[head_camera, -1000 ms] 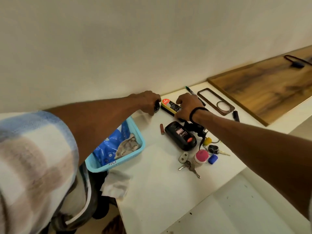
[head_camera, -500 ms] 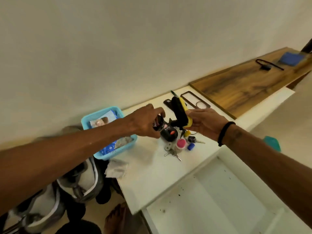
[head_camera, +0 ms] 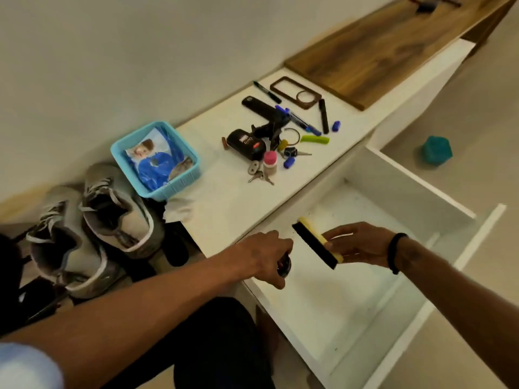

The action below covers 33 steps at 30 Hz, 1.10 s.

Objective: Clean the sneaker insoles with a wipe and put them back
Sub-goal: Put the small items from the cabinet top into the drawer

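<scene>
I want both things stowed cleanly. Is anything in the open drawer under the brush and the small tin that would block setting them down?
Nothing visible: the drawer floor under the brush and tin looks bare.

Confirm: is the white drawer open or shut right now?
Open. The drawer is pulled out from under the countertop, its white floor exposed beneath both hands.

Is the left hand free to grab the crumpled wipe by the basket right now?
Probably not: the left hand already grips a small dark tin over the open drawer. The wipe itself lies uncovered.
</scene>
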Each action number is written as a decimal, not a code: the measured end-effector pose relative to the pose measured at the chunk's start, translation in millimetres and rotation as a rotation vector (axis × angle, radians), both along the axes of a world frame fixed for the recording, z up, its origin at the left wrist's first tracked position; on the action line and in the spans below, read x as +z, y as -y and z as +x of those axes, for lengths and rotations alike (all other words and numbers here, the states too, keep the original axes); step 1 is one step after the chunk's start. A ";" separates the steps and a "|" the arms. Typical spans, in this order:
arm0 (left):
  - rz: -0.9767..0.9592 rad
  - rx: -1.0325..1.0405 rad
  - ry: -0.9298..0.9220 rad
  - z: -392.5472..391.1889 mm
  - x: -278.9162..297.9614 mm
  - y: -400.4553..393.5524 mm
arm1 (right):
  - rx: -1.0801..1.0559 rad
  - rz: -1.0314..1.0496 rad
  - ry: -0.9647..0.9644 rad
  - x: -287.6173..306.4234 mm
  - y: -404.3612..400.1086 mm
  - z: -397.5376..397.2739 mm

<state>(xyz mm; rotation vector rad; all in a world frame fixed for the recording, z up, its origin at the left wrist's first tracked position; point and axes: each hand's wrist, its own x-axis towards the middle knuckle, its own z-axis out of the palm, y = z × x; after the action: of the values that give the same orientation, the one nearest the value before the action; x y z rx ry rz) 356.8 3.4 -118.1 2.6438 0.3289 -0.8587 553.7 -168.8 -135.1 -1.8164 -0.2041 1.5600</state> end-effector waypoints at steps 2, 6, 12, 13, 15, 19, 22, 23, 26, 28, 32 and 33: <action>0.020 0.044 -0.056 5.8 -28.1 7.8 | -0.028 -0.089 0.086 -37.7 2.5 -7.7; 0.070 0.142 -0.173 14.1 -80.2 5.6 | -0.022 -0.242 0.382 -101.9 -7.2 -37.4; 0.088 0.188 -0.239 15.0 -130.6 -9.4 | 0.173 -0.204 0.769 -154.9 -33.9 -86.1; 0.105 0.175 -0.236 13.9 -136.6 -10.2 | 0.190 -0.199 0.807 -161.5 -37.7 -92.1; 0.166 0.113 -0.232 13.3 -147.1 -9.3 | 0.241 -0.185 0.879 -174.5 -46.1 -100.1; 0.265 0.015 -0.227 20.0 -158.5 -4.5 | 0.266 -0.160 0.895 -192.5 -54.4 -106.5; 0.276 -0.002 -0.238 23.9 -156.3 -2.4 | 0.257 -0.116 0.864 -199.9 -56.2 -105.2; 0.267 0.000 -0.247 24.7 -152.6 -2.0 | 0.242 -0.092 0.851 -198.6 -56.5 -104.3; 0.150 0.099 -0.262 30.9 -125.5 -0.3 | 0.141 0.017 0.855 -183.2 -52.7 -100.1; -0.001 0.176 -0.248 38.5 -93.8 -1.9 | 0.004 0.114 0.915 -159.9 -54.8 -90.2; -0.223 0.151 -0.226 48.8 -10.9 -22.3 | -0.214 0.364 1.193 -85.7 -76.4 -53.7; -0.307 0.170 -0.230 50.1 10.9 -33.4 | -0.235 0.412 1.250 -63.8 -84.3 -43.5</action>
<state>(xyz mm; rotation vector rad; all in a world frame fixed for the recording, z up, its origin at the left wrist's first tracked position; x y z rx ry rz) 406.9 36.7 -107.2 2.2066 0.4335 -1.0649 510.2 -84.4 -199.0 -2.0977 -0.7712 0.0305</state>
